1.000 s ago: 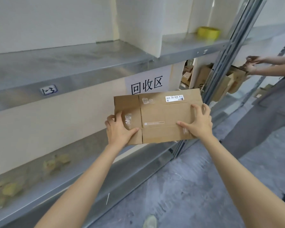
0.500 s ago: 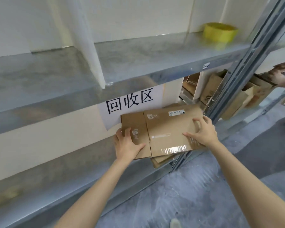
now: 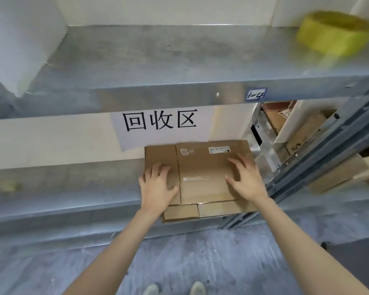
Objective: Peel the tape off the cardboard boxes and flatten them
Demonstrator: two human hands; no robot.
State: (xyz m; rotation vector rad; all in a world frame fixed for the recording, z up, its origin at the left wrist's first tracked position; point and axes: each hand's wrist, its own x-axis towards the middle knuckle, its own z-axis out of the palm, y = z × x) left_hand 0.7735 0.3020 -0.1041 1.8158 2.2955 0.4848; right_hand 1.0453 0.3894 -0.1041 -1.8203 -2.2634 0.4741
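My left grip [image 3: 158,186] lies palm-down, fingers straight and spread, on the left panel of the flattened brown cardboard box [image 3: 202,173]. My right grip [image 3: 246,182] presses the same way, fingers spread, on the box's right part. Neither pinches anything.

The box lies flat on the lower grey metal shelf [image 3: 73,188]. Its long axis runs left to right along the shelf's front edge. Its far edge lies by the back wall, just below the white paper sign with black characters [image 3: 160,124]. A small white label [image 3: 218,149] sits near the box's far right corner.

The box rests on another flattened brown cardboard piece [image 3: 200,211], which juts out toward me. A yellow tape roll [image 3: 334,33] sits on the upper grey metal shelf [image 3: 158,60], at the right.
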